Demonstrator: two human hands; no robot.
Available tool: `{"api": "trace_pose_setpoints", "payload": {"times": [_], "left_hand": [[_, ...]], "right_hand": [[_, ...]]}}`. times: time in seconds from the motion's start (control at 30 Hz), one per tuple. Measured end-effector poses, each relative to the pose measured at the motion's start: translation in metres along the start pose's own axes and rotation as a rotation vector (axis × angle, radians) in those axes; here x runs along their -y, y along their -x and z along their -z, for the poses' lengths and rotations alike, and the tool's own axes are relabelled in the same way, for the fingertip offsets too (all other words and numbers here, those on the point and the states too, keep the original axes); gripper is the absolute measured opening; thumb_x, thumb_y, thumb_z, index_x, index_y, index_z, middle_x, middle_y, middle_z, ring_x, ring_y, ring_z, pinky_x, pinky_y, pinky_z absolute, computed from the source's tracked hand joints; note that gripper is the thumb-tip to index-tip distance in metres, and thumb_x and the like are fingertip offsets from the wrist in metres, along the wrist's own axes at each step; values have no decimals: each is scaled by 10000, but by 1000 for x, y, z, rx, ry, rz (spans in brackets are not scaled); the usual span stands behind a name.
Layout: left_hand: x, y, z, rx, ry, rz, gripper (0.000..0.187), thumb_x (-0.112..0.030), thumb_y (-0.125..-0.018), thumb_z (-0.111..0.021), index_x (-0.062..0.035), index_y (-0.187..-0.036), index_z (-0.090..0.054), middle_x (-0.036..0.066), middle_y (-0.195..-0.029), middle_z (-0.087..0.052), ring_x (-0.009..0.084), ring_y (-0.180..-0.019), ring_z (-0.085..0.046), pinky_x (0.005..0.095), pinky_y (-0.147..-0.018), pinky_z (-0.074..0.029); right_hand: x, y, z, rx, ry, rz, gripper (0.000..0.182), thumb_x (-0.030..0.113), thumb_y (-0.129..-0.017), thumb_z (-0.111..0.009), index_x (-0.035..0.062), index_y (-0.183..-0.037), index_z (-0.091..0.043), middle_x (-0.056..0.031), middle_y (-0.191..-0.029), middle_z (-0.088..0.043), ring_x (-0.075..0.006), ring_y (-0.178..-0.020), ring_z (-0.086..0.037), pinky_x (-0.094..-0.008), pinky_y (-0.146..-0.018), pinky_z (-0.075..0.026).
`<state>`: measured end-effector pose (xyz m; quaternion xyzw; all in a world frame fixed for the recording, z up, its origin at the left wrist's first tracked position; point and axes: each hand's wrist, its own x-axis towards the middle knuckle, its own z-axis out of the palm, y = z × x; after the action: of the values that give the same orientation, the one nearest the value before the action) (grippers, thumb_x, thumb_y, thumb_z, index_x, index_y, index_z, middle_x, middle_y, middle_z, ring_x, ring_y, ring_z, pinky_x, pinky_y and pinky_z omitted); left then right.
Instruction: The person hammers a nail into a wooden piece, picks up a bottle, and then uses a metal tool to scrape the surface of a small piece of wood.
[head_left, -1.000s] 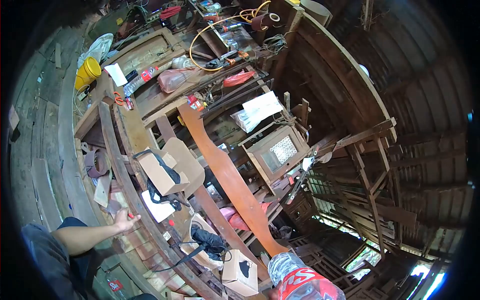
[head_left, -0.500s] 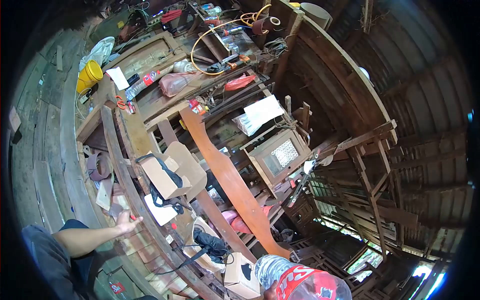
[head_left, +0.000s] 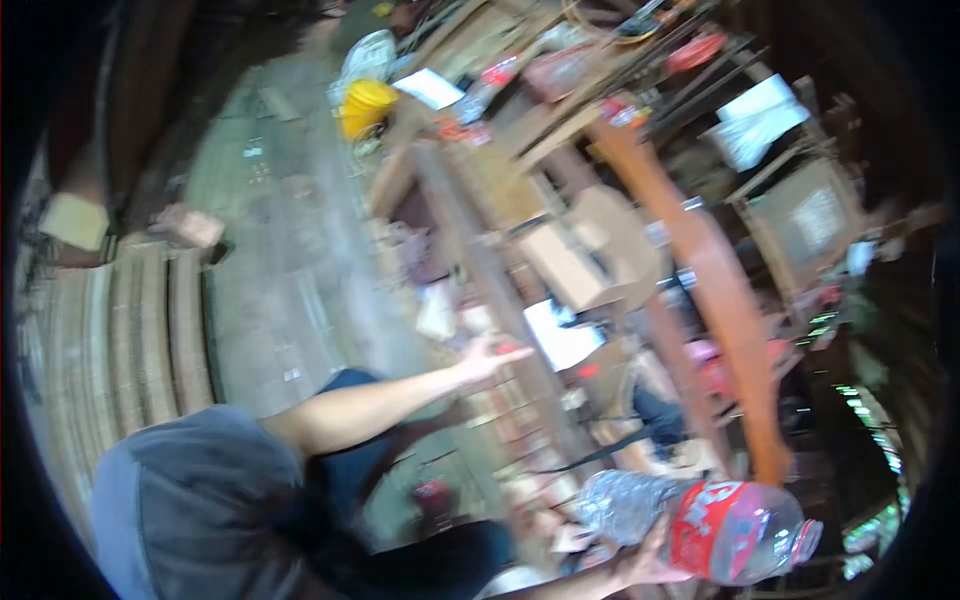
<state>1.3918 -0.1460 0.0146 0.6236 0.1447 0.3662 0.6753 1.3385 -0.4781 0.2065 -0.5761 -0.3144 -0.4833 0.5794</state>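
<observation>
At the bottom right, my right hand is wrapped round a large clear plastic bottle with a red label. The bottle's neck points to the right of the view, and I see no liquid for certain. My left hand is stretched out near the middle, its fingers closed on a small red thing, too blurred to name. Beyond that hand lie a white sheet and an open cardboard box on the cluttered wooden bench.
A long orange-brown shaped board crosses the bench. A yellow bucket stands at the upper left. Stacked boards lie at the far left. A dark strap trails near the bottle. Motion blurs the whole view.
My view has swung left, so the bench has shifted rightward in it. The bottle and my right hand now show more fully. My left hand still holds the red thing.
</observation>
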Motion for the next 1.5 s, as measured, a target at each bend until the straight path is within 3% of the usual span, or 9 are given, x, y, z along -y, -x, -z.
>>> {"api": "trace_pose_setpoints", "payload": {"times": [0.1, 0.17, 0.43, 0.57, 0.8, 0.93, 1.2, 1.33, 1.5], "left_hand": [[-6, 3, 5, 69, 247, 42, 475, -502, -787, -765, -81, -1005, -730, 28, -966, -696, 134, -938, -610, 331, -866, -482], [-13, 3, 8, 95, 270, 82, 490, -518, -803, -744, -79, -1020, -732, 33, -941, -697, 129, -934, -608, 316, -856, -474], [-24, 9, 1, 157, 281, 65, 446, -480, -874, -686, -70, -1043, -736, 62, -998, -709, 134, -955, -612, 322, -881, -460], [-31, 20, -11, 278, 253, -15, 342, -369, -909, -680, -51, -1035, -706, 24, -943, -700, 99, -912, -607, 286, -836, -472], [-28, 32, -22, 482, 46, -142, 318, -353, -905, -688, -103, -1101, -688, -5, -957, -681, 77, -849, -571, 270, -742, -457], [-27, 36, -30, 555, -9, -151, 266, -333, -892, -707, -96, -1009, -734, 5, -882, -699, 73, -800, -581, 268, -726, -462], [-19, 54, -51, 298, -368, -422, 259, -372, -824, -732, -171, -983, -773, 109, -894, -729, 235, -768, -687, 358, -718, -531], [-23, 53, -58, 378, -374, -231, 313, -373, -842, -713, -123, -1025, -757, 115, -958, -733, 263, -827, -710, 380, -800, -548], [-12, 34, -49, 784, 26, -24, 330, -264, -973, -593, -96, -1253, -647, 76, -1167, -683, 139, -1099, -605, 302, -992, -454]], "right_hand": [[-11, 59, -28, 26, 193, -181, 512, 21, -684, -818, -81, -1128, -585, -166, -1062, -649, -260, -883, -634, -450, -844, -541], [-42, 86, -24, 212, 102, -412, 712, 44, -652, -863, -79, -1248, -494, -176, -1186, -598, -251, -1034, -598, -455, -897, -508], [-131, 209, -44, 563, -17, -402, 688, 146, -713, -849, -76, -1262, -497, -153, -1196, -604, -230, -1073, -580, -401, -994, -426], [-120, 234, -59, 739, -156, -679, 625, 83, -698, -843, -58, -1224, -536, -124, -1168, -624, -201, -1042, -594, -367, -975, -438], [-125, 251, -57, 800, -202, -568, 468, 25, -741, -788, -23, -1153, -572, -75, -1038, -648, -178, -929, -623, -335, -876, -487], [-120, 253, -58, 630, -444, -737, 434, -14, -697, -799, -60, -1076, -591, -99, -994, -657, -168, -892, -626, -324, -848, -497], [-163, 281, -37, 596, -283, -700, 542, 154, -670, -872, -43, -1099, -607, -129, -977, -668, -213, -890, -638, -368, -837, -495], [-151, 271, -40, 558, -207, -751, 529, 174, -650, -889, -30, -1059, -623, -118, -937, -684, -214, -866, -650, -367, -827, -502], [-140, 260, -38, 605, -356, -927, 461, 87, -674, -867, -22, -1054, -628, -72, -940, -691, -145, -843, -654, -312, -800, -522]]}}
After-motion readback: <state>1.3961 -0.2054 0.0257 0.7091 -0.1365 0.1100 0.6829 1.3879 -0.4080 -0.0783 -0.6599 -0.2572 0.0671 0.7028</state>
